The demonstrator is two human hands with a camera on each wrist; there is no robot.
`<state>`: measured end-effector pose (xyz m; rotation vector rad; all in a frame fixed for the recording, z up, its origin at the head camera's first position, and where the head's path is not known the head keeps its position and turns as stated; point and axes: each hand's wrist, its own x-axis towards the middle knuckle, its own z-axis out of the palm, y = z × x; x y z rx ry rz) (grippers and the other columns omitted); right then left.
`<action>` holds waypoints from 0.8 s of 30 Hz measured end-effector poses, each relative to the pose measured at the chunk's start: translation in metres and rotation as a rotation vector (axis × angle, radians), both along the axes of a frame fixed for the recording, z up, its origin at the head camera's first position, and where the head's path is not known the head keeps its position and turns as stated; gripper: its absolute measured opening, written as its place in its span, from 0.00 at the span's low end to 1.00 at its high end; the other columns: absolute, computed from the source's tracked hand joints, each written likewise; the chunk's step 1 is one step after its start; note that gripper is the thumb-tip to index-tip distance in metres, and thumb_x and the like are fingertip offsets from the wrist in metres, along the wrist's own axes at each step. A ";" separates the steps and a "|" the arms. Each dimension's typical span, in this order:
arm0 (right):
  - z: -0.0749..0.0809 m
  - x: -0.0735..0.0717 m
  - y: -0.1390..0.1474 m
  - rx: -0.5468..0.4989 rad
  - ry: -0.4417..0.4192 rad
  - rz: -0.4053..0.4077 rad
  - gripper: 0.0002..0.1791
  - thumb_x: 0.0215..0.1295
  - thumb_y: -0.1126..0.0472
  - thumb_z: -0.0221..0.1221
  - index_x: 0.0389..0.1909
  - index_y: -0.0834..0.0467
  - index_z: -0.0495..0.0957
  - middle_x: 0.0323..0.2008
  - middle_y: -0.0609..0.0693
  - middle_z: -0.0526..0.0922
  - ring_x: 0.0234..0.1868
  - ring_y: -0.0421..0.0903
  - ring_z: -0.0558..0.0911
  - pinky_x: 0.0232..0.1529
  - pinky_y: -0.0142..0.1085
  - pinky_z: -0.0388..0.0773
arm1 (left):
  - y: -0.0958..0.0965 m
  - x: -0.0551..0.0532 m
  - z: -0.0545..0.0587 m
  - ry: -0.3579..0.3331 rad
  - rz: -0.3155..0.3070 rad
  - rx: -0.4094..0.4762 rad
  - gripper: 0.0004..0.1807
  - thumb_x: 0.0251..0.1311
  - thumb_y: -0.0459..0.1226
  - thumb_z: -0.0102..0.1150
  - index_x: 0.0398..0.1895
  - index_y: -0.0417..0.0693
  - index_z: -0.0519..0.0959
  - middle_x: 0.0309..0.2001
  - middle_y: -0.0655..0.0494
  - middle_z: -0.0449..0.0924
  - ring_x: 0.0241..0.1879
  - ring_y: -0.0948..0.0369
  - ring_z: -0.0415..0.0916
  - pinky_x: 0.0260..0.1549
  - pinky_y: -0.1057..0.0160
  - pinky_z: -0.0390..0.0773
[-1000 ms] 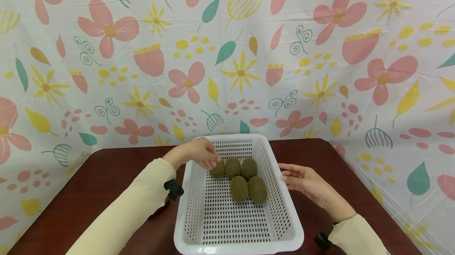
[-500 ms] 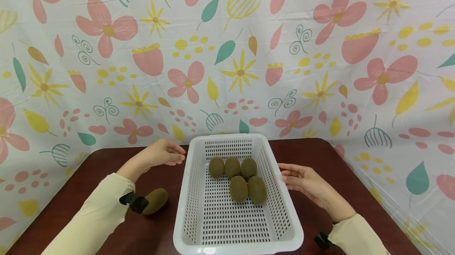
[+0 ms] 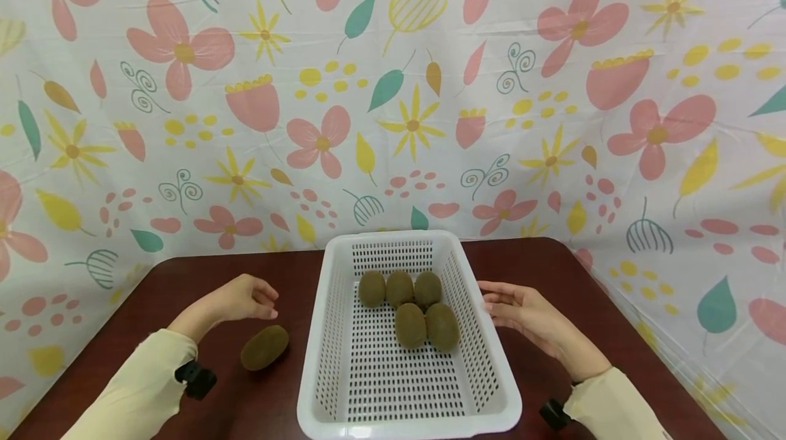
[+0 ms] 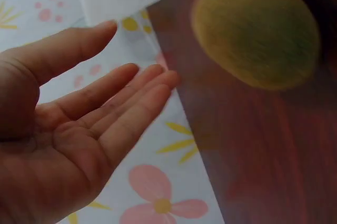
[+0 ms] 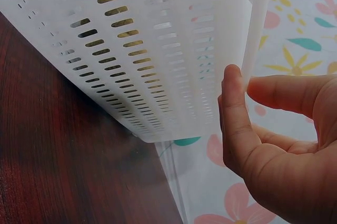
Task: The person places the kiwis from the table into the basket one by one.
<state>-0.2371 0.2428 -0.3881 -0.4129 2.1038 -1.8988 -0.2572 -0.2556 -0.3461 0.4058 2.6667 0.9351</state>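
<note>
My left hand (image 3: 236,300) hovers over the left of the table, fingers loosely extended and holding nothing. Just below it in the head view lies a single brown kiwi (image 3: 265,347), apart from the fingers. It also shows large in the left wrist view, where the kiwi (image 4: 258,33) sits beyond the fingertips. A white perforated plastic basket (image 3: 350,419) stands in the middle with several kiwis inside; one such kiwi (image 3: 410,325) is in the nearer pair. My right hand (image 3: 531,317) is at the basket's right side, thumb and fingertips pinching its rim (image 5: 255,29).
The dark reddish-brown table (image 3: 184,290) carries the basket and the loose kiwi. A flower-patterned cloth (image 3: 393,119) hangs behind it and along its sides. Black wrist cameras (image 3: 196,378) are worn over cream sleeves.
My left hand has moved from above the basket's far-left kiwi back leftward and down, over the table near the loose kiwi. The right hand stays at the rim.
</note>
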 end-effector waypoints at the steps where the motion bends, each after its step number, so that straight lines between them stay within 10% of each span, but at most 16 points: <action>1: 0.000 0.000 0.000 0.001 -0.001 0.000 0.34 0.68 0.64 0.58 0.69 0.74 0.56 0.49 0.53 0.78 0.46 0.41 0.81 0.48 0.36 0.80 | -0.002 0.001 -0.003 -0.007 -0.005 -0.009 0.22 0.54 0.34 0.68 0.49 0.29 0.77 0.42 0.44 0.82 0.41 0.51 0.80 0.41 0.51 0.81; 24: 0.002 0.003 0.000 0.017 -0.020 -0.011 0.36 0.68 0.62 0.58 0.69 0.73 0.55 0.52 0.56 0.77 0.48 0.41 0.80 0.49 0.35 0.80 | 0.005 0.008 -0.031 -0.073 0.001 -0.149 0.28 0.46 0.35 0.75 0.45 0.21 0.77 0.44 0.35 0.80 0.40 0.47 0.80 0.36 0.49 0.83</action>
